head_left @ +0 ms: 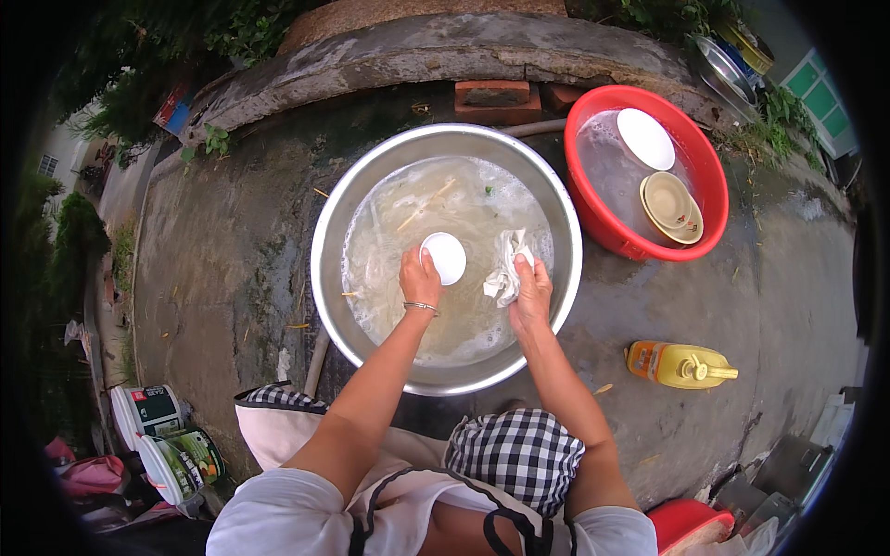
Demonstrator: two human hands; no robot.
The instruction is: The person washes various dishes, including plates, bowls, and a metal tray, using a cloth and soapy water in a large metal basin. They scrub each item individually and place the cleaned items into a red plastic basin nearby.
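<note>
A large steel basin of cloudy, foamy water is right in front of me. Over its middle, my left hand holds a small white bowl by the rim, thumb on top. My right hand grips a crumpled white cloth over the basin's right side, apart from the bowl. Sticks that look like chopsticks lie in the water, and a green scrap floats behind them. How much lies under the murky surface is hidden.
To the back right, a red plastic tub holds water, a white dish and stacked beige bowls. A yellow pump bottle is on the concrete at right. Bricks lie by the low ledge. Plastic buckets are at lower left.
</note>
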